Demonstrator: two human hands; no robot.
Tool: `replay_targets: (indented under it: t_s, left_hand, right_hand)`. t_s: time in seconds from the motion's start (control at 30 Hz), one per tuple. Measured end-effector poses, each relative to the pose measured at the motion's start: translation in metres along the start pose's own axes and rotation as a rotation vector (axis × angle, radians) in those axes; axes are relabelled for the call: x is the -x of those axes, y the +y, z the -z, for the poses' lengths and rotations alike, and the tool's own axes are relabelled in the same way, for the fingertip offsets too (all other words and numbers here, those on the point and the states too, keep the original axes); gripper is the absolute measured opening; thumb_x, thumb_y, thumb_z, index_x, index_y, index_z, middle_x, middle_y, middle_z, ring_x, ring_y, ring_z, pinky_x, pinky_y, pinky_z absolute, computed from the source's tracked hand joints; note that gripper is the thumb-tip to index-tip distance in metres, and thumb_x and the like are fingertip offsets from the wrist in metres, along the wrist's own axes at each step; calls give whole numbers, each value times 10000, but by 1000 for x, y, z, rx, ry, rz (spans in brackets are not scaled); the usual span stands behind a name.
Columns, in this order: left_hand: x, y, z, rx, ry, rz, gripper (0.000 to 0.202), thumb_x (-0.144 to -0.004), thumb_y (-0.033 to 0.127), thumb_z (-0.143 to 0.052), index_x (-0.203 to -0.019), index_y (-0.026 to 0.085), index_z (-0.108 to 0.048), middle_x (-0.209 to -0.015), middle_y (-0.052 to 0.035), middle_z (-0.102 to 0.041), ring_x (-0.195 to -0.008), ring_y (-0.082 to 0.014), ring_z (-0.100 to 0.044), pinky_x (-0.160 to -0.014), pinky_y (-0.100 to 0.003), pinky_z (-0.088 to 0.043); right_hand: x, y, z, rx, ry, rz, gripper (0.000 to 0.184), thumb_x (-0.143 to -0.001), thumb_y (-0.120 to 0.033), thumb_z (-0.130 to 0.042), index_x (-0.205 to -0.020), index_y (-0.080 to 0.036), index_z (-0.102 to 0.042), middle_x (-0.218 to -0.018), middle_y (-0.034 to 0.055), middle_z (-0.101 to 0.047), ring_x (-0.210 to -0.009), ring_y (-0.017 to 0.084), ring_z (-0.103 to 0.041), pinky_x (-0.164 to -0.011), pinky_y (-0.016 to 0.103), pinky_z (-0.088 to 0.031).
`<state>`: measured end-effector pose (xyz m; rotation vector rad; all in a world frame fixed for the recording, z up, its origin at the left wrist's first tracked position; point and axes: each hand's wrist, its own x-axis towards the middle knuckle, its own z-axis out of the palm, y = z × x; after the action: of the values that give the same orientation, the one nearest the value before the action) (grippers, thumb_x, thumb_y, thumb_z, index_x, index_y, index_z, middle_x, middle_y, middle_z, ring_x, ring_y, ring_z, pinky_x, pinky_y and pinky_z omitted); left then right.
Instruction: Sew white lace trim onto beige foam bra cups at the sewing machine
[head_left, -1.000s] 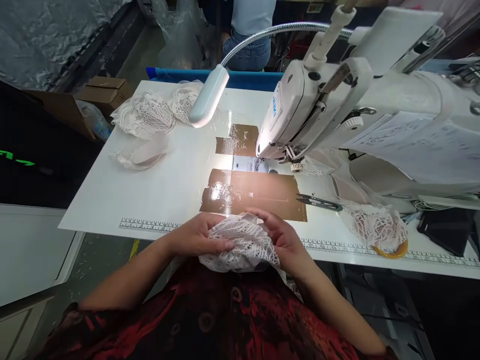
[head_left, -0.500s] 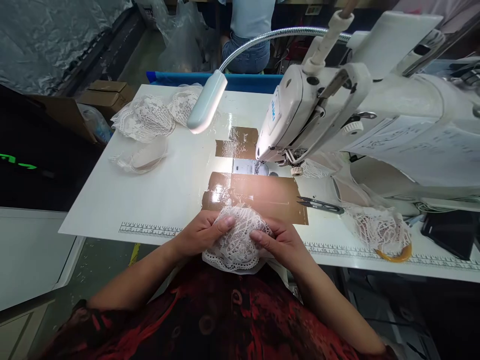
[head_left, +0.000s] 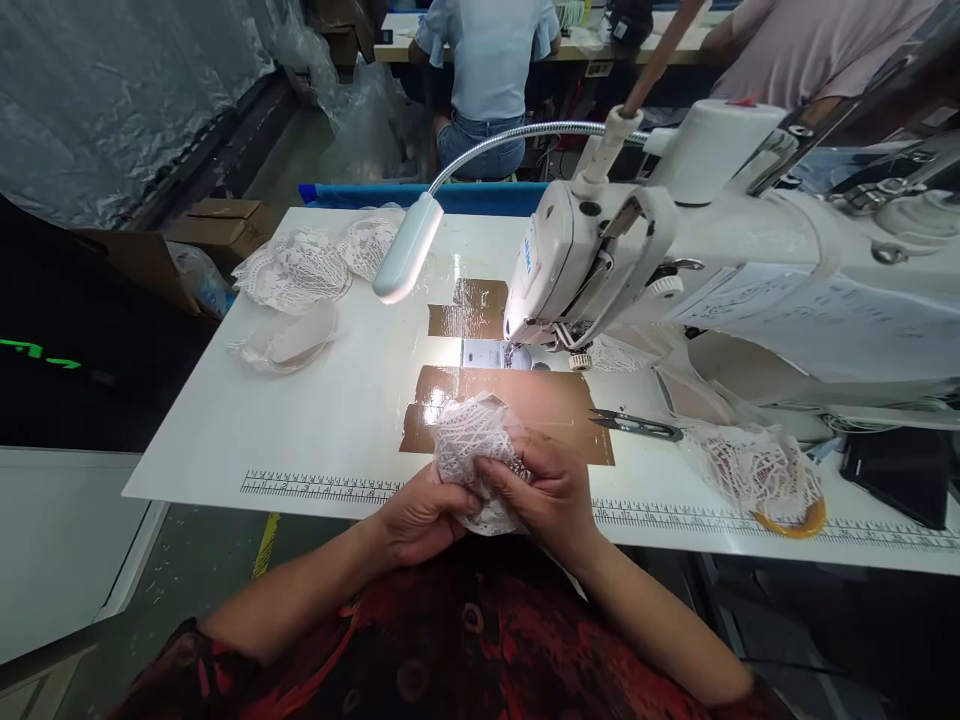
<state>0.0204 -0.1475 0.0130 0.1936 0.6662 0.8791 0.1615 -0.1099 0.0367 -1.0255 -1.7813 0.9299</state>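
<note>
Between my two hands is a white lace bra cup (head_left: 477, 436), held upright over the table's front edge. My left hand (head_left: 426, 512) pinches its lower left side with the thumb on top. Around its right side, my right hand (head_left: 551, 490) is closed, thumb pressed on the lace and fingers partly behind it. The brown tape (head_left: 517, 400) on the table lies just beyond the cup. A sewing machine (head_left: 592, 250) stands past the tape, its needle area (head_left: 510, 352) lit by a lamp (head_left: 409, 250).
Lace pieces (head_left: 296, 268) are piled at the back left, with a pale cup piece (head_left: 304, 335) nearer. Thread snips (head_left: 636, 424) lie on the right, beside more lace (head_left: 757, 465) and an orange ring (head_left: 791, 520). A black phone-like object (head_left: 896, 475) rests far right. A co-worker (head_left: 484, 70) sits beyond the table.
Both hands have turned and folded the lace cup, which now stands narrower and more upright. My left hand has moved lower. The camera view has tipped up, showing more of the background.
</note>
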Motion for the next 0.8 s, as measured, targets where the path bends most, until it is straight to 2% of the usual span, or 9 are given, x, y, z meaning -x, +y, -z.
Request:
replay_targets:
  t_s: [0.13,0.27,0.33,0.47,0.53,0.6,0.67,0.73,0.8]
  left_hand:
    - [1,0,0,-33,60,3,377,-484,-62,-676,-806,132,-692,-725,-27,-689,-755,-189,-655,-705,-258,-490]
    - [7,-3,7,-112,75,-72,331,-539,18,-772,-829,156,-695,-715,-12,-669,-659,-135,-617,-659,-240,-467]
    - [14,-1,15,-197,-24,-103,143,-626,136,-790,-699,155,-669,-591,2,-606,-543,-98,-548,-577,-227,-430]
    - [42,26,31,-595,-399,-69,468,-803,266,-670,-398,146,-467,-435,-26,-487,-516,-120,-502,-554,-259,-404]
    - [55,48,32,-763,-443,-188,365,-844,255,-610,-496,156,-563,-544,-46,-569,-560,-132,-535,-582,-267,-436]
    - [62,68,26,-961,-252,-454,58,-799,221,-660,-845,190,-675,-872,-70,-654,-820,-181,-600,-757,-298,-480]
    - [59,80,17,-1206,-54,-640,533,-688,209,-769,-1190,223,-589,-1230,-92,-566,-1156,-255,-501,-994,-357,-399]
    - [51,82,8,-1336,9,-629,672,-669,246,-788,-1285,221,-521,-1313,-93,-517,-1210,-275,-468,-1028,-357,-375]
    - [41,77,3,-1344,-31,-512,512,-755,293,-714,-1233,195,-558,-1190,-86,-594,-1059,-245,-569,-903,-316,-456]
  right_hand:
    - [0,-1,-5,28,23,45,285,-808,-227,-636,-547,-179,-530,-528,-31,-496,-518,90,-451,-506,224,-361]
    - [-2,0,-4,0,40,7,338,-793,-250,-656,-515,-179,-478,-507,-39,-458,-499,82,-414,-487,220,-342]
    - [-4,1,0,-69,98,-72,367,-779,-283,-673,-504,-181,-452,-503,-45,-435,-478,74,-388,-459,213,-324]
    - [-10,2,14,-206,98,-207,298,-759,-307,-690,-558,-179,-510,-526,-43,-485,-476,75,-415,-443,199,-336]
    - [-11,3,18,-226,-22,-206,215,-757,-295,-690,-621,-178,-571,-586,-25,-565,-524,92,-483,-482,203,-386]
    - [-10,2,17,-245,-164,-161,145,-775,-280,-673,-687,-180,-616,-659,-7,-626,-591,111,-544,-545,216,-432]
    - [-8,1,13,-258,-279,-95,96,-801,-262,-646,-742,-187,-641,-707,-1,-653,-631,117,-571,-591,224,-451]
    - [-6,-1,9,-247,-352,-48,61,-815,-247,-631,-791,-197,-655,-733,-3,-664,-641,116,-581,-610,228,-458]
    - [-6,-3,6,-228,-365,-33,48,-815,-243,-633,-817,-204,-661,-753,-2,-672,-655,120,-591,-626,235,-466]
